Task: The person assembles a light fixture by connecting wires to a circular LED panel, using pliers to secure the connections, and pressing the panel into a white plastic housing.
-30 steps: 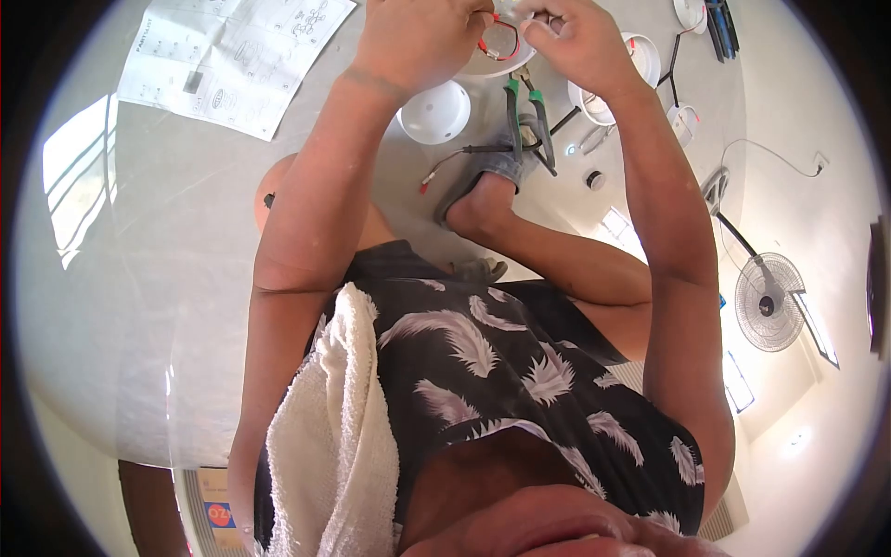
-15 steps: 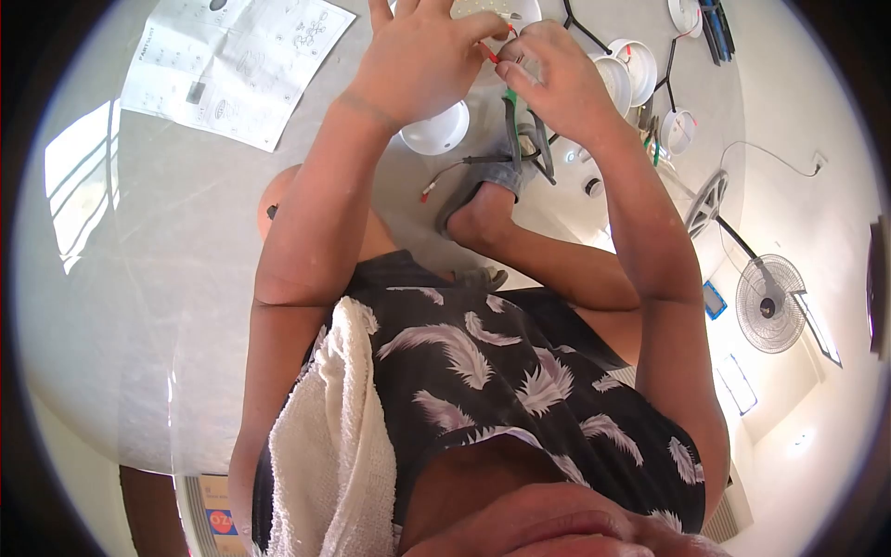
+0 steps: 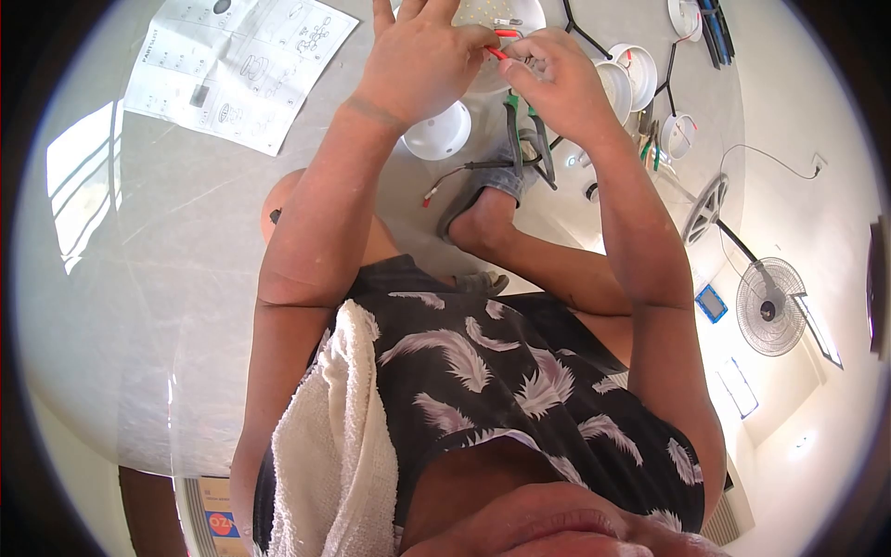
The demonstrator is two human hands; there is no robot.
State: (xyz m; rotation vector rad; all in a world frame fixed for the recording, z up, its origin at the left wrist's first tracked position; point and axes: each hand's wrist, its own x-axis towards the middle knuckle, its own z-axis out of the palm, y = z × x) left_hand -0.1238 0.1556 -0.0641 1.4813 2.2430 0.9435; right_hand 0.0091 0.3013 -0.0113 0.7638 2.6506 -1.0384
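While both hands meet near twelve o'clock in the view, a thin red wire point(image 3: 497, 53) spans the small gap between their fingertips. Its long axis slants from ten o'clock to four: the left hand point(image 3: 415, 63) has thumb and finger narrowed on the upper end, with its other fingers spread toward twelve, and the right hand point(image 3: 562, 82) has its thumb against curled fingers on the lower end. Neither hand is nearer, since each touches one end. Just beside the wire, at one o'clock, lies a second red piece point(image 3: 508, 33), its axis closer to nine-to-three; whether the two join cannot be told, as the fingers hide the ends. Beyond them at twelve sits a round white panel point(image 3: 530, 15) with yellow dots, partly covered by the left hand. From the wire, pliers point(image 3: 510, 130) with green and black handles lie at six o'clock, a white round cover point(image 3: 436, 135) at seven, an open white cup point(image 3: 642, 70) at three past the right hand, and a printed sheet point(image 3: 232, 79) at nine, well apart.
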